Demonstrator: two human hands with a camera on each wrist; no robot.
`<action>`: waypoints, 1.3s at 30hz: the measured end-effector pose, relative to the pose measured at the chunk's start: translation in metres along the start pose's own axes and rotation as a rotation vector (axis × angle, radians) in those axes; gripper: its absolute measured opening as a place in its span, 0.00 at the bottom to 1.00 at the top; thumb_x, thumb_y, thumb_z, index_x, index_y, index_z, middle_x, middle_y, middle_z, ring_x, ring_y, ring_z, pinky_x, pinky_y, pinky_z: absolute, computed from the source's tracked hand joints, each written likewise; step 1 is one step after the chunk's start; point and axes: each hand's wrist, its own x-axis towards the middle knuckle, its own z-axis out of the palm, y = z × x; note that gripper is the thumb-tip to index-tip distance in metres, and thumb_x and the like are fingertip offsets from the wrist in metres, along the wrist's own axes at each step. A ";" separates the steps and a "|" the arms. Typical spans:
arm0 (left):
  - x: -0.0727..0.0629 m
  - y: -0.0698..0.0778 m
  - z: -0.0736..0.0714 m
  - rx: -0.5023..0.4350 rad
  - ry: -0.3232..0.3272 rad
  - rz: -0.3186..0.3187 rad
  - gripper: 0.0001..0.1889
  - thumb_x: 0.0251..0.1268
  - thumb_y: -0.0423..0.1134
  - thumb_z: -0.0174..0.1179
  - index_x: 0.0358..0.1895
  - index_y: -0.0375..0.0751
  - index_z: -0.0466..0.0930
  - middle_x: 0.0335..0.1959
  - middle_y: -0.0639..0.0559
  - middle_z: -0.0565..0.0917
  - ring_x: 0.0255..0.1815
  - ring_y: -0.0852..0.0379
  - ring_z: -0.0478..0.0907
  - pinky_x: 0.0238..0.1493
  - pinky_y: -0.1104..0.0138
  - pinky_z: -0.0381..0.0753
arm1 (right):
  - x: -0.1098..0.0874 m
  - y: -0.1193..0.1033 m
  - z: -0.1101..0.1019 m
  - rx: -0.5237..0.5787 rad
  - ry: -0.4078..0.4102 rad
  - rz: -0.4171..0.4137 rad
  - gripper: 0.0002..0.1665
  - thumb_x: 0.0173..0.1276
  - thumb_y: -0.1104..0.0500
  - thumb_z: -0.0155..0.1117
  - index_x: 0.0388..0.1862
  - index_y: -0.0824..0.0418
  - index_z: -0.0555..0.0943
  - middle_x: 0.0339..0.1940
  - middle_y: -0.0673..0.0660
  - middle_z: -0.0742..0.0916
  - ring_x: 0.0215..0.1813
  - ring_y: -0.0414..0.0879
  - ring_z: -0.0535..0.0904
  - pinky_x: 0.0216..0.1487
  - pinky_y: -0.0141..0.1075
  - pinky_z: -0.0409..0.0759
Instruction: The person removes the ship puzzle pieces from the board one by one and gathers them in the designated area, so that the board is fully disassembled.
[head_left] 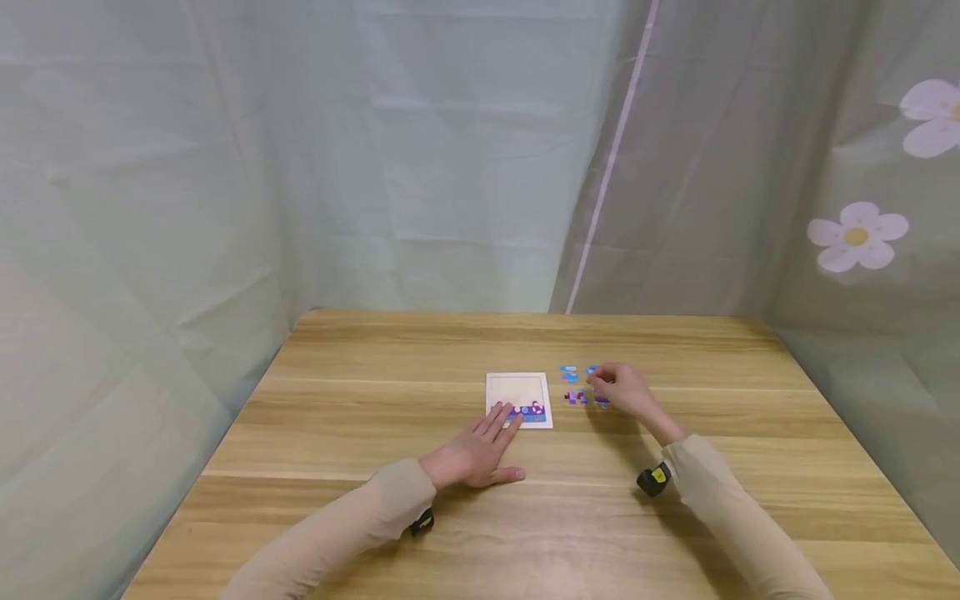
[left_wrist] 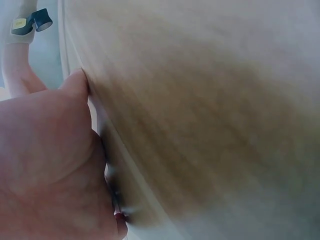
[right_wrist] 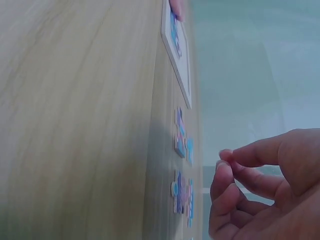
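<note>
Puzzle pieces [head_left: 570,374], likely light, stiff and best pinched by their edges, are lying beside the board [head_left: 517,387], where the left hand [head_left: 480,454] is resting straight-fingered, while the right hand [head_left: 622,387] is hovering closed, gripping nothing visible.

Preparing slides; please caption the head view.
Left hand touching a white-rimmed square puzzle board; right hand over multicoloured puzzle pieces.
</note>
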 end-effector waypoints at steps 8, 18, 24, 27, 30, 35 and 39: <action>-0.009 0.007 -0.012 -0.014 -0.018 -0.004 0.47 0.69 0.69 0.39 0.79 0.42 0.37 0.80 0.41 0.38 0.81 0.45 0.35 0.79 0.53 0.47 | 0.004 -0.008 0.012 0.000 -0.087 -0.034 0.11 0.70 0.60 0.58 0.40 0.65 0.84 0.37 0.60 0.87 0.34 0.42 0.77 0.32 0.31 0.75; -0.017 0.015 -0.029 -0.006 -0.027 -0.014 0.45 0.69 0.67 0.42 0.78 0.40 0.43 0.80 0.39 0.43 0.81 0.44 0.40 0.77 0.53 0.53 | 0.009 -0.017 0.034 0.040 -0.193 -0.122 0.07 0.68 0.63 0.61 0.39 0.65 0.83 0.35 0.58 0.87 0.33 0.42 0.79 0.37 0.33 0.79; -0.015 0.012 -0.026 -0.002 -0.030 -0.014 0.46 0.69 0.68 0.42 0.78 0.40 0.42 0.80 0.39 0.42 0.81 0.44 0.39 0.78 0.53 0.52 | 0.012 -0.025 0.044 -0.029 -0.237 -0.227 0.08 0.63 0.64 0.65 0.41 0.65 0.84 0.33 0.56 0.87 0.33 0.39 0.78 0.37 0.31 0.77; -0.012 0.010 -0.023 0.014 -0.040 -0.017 0.46 0.69 0.69 0.39 0.78 0.41 0.40 0.80 0.41 0.40 0.81 0.45 0.37 0.78 0.54 0.50 | 0.013 -0.028 0.050 -0.052 -0.263 -0.246 0.12 0.60 0.64 0.68 0.43 0.65 0.83 0.33 0.56 0.87 0.32 0.39 0.79 0.36 0.30 0.78; -0.010 0.010 -0.018 0.019 -0.041 -0.022 0.47 0.68 0.71 0.38 0.79 0.42 0.39 0.80 0.42 0.39 0.81 0.45 0.37 0.78 0.54 0.50 | 0.013 -0.032 0.056 -0.067 -0.287 -0.241 0.15 0.57 0.64 0.71 0.44 0.65 0.83 0.34 0.56 0.86 0.34 0.41 0.80 0.38 0.33 0.80; -0.008 0.006 -0.009 0.015 -0.020 -0.017 0.47 0.67 0.71 0.38 0.79 0.42 0.40 0.80 0.42 0.40 0.81 0.45 0.38 0.78 0.53 0.51 | 0.013 -0.038 0.064 -0.087 -0.287 -0.200 0.17 0.53 0.63 0.75 0.42 0.64 0.82 0.34 0.56 0.87 0.37 0.44 0.81 0.42 0.37 0.81; -0.006 0.004 -0.003 0.019 -0.005 -0.018 0.47 0.67 0.72 0.37 0.78 0.43 0.41 0.80 0.41 0.41 0.81 0.45 0.38 0.77 0.53 0.52 | 0.014 -0.040 0.067 -0.090 -0.277 -0.157 0.17 0.51 0.65 0.76 0.40 0.63 0.82 0.33 0.55 0.86 0.37 0.44 0.80 0.44 0.38 0.80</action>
